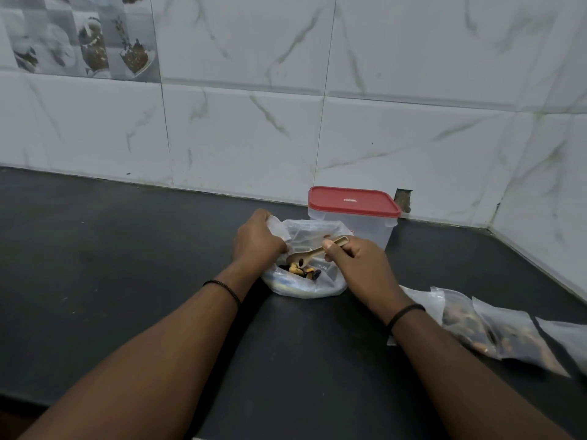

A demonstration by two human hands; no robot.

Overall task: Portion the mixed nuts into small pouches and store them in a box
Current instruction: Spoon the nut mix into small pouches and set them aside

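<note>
left hand [257, 239] grip clenched on limp, slippery bag [305, 281] rim at 10 o'clock; right hand [355, 258] grip pinches light, stiff scoop [313, 252] handle over loose nuts [301, 270].

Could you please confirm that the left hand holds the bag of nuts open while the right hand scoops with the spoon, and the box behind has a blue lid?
Not quite: the head view shows the box has a red lid, not blue. The rest holds: the left hand grips the bag of nuts open while the right hand scoops with the spoon.
</note>
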